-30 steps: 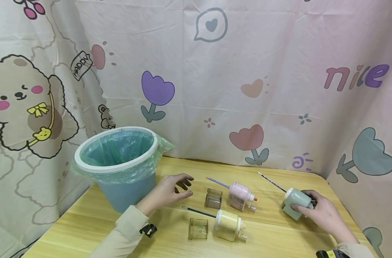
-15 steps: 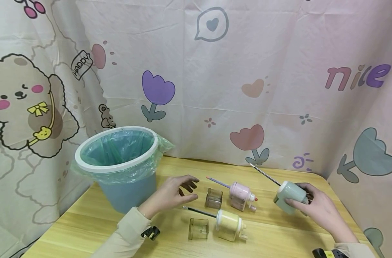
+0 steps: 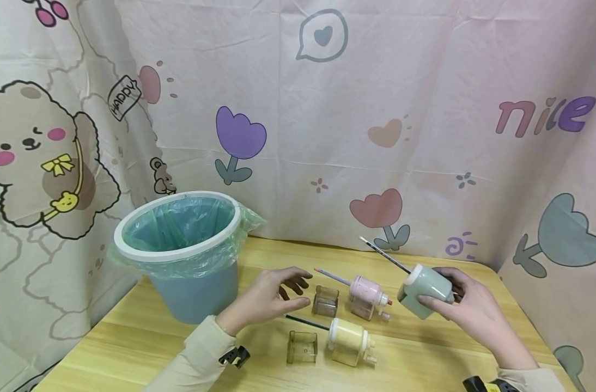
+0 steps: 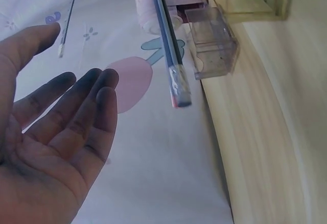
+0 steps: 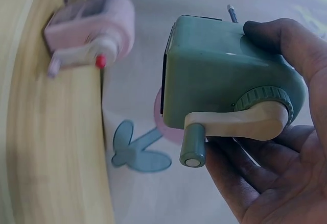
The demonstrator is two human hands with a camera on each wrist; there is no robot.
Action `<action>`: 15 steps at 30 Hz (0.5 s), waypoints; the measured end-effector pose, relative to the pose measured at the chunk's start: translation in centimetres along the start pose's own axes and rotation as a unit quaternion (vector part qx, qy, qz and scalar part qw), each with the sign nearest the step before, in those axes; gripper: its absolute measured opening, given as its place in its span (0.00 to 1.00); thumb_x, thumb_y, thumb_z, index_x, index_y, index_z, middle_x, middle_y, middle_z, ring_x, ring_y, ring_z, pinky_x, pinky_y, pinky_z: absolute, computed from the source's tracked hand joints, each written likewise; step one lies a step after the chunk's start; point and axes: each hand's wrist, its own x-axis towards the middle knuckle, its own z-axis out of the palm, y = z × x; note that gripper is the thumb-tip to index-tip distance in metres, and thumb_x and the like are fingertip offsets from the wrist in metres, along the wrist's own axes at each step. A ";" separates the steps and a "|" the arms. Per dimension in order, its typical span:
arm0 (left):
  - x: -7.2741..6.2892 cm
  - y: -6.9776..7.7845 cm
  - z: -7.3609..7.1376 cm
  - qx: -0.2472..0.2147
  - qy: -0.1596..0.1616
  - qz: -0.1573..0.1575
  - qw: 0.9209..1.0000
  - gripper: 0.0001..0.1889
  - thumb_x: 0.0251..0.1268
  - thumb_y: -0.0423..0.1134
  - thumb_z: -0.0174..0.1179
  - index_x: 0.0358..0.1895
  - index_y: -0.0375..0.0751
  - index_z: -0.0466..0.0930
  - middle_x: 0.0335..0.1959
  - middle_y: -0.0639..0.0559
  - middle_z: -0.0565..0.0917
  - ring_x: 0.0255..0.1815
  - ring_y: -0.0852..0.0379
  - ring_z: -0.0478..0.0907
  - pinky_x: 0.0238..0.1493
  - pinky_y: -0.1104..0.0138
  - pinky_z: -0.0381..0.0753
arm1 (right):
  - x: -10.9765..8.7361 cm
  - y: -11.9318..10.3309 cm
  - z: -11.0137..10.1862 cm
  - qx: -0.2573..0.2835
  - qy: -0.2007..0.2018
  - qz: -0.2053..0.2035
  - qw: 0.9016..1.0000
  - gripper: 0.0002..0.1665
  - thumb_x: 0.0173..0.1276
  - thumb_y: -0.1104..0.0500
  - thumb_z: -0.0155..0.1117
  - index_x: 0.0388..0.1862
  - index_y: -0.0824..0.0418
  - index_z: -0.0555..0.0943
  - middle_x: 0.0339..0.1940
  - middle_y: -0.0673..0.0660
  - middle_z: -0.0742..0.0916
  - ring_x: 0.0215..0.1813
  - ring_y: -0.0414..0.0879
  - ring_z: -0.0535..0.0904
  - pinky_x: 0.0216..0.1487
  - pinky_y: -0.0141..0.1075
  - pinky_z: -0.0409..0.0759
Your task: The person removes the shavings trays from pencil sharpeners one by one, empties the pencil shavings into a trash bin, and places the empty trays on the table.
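Note:
My right hand point(image 3: 474, 310) grips a green crank pencil sharpener point(image 3: 427, 288) with thumb and fingers, holding it tilted above the table. A dark pencil point(image 3: 386, 255) sticks out of its front; in the right wrist view its crank handle point(image 5: 235, 124) faces the camera. My left hand point(image 3: 266, 296) hovers with fingers loosely bent and nothing in its grasp. Close by it lie a yellow pencil sharpener point(image 3: 346, 342) holding a dark pencil point(image 3: 308, 322), and two clear brownish shavings drawers point(image 3: 326, 302). A pink pencil sharpener point(image 3: 364, 296) with a purple pencil point(image 3: 333, 276) lies farther back.
A blue bin point(image 3: 200, 296) with a white rim and green plastic liner stands at the table's left. Patterned cloth point(image 3: 298, 218) hangs behind and at both sides of the wooden table point(image 3: 411, 370).
The right hand has lifted the green pencil sharpener off the table and carried it left. The left hand has moved slightly right, toward the drawers. The other sharpeners have stayed put.

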 end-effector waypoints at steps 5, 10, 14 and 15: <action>0.2 0.3 0.3 -0.002 0.004 0.019 1.000 0.23 0.71 0.48 0.73 0.64 0.44 0.83 0.51 0.50 0.93 0.48 0.55 0.91 0.44 0.68 0.91 | -0.2 -1.6 0.3 0.027 0.001 -0.016 1.000 0.43 0.64 0.44 0.82 0.71 0.61 0.77 0.60 0.68 0.87 0.59 0.66 0.87 0.45 0.30 0.85; 0.3 0.7 0.5 -0.018 -0.002 0.015 1.000 0.23 0.70 0.46 0.73 0.64 0.45 0.83 0.51 0.51 0.93 0.49 0.56 0.91 0.45 0.69 0.91 | -0.4 -2.9 0.6 0.038 0.002 -0.028 0.999 0.42 0.63 0.44 0.83 0.70 0.60 0.78 0.60 0.65 0.87 0.59 0.64 0.88 0.48 0.27 0.85; 0.4 1.1 0.6 -0.031 -0.012 0.008 0.999 0.22 0.70 0.45 0.74 0.64 0.46 0.83 0.52 0.51 0.92 0.49 0.57 0.90 0.44 0.72 0.90 | -0.4 -3.6 0.8 0.042 0.003 -0.034 0.999 0.41 0.63 0.44 0.84 0.69 0.59 0.79 0.60 0.64 0.87 0.59 0.62 0.88 0.50 0.27 0.85; 0.4 1.2 0.7 -0.033 -0.014 0.008 0.999 0.22 0.70 0.45 0.74 0.64 0.45 0.83 0.52 0.51 0.92 0.49 0.58 0.90 0.44 0.72 0.90 | -0.5 -3.8 0.8 0.042 0.003 -0.036 0.998 0.41 0.62 0.44 0.84 0.69 0.58 0.79 0.60 0.63 0.87 0.59 0.62 0.88 0.51 0.27 0.85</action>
